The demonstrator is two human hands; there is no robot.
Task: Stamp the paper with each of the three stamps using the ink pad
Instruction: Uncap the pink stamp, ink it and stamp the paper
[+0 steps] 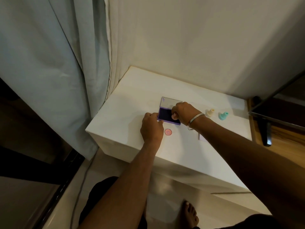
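An open purple ink pad (165, 115) lies mid-table, its clear lid (168, 102) folded back. My left hand (151, 128) grips the pad's near-left edge. My right hand (184, 113) is bunched over the pad's dark ink surface, fingers closed on a small stamp that they almost wholly hide. A round pink cap (168, 132) lies just in front of the pad. A pale yellow stamp (210, 112) and a teal stamp (223, 116) stand upright to the right. A corner of the paper (202, 138) shows under my right forearm.
The white table (125, 113) stands against a wall, with a grey curtain (49, 63) to the left. A dark screen on a stand (265, 129) sits at the right edge. My bare foot (191, 214) is on the floor below.
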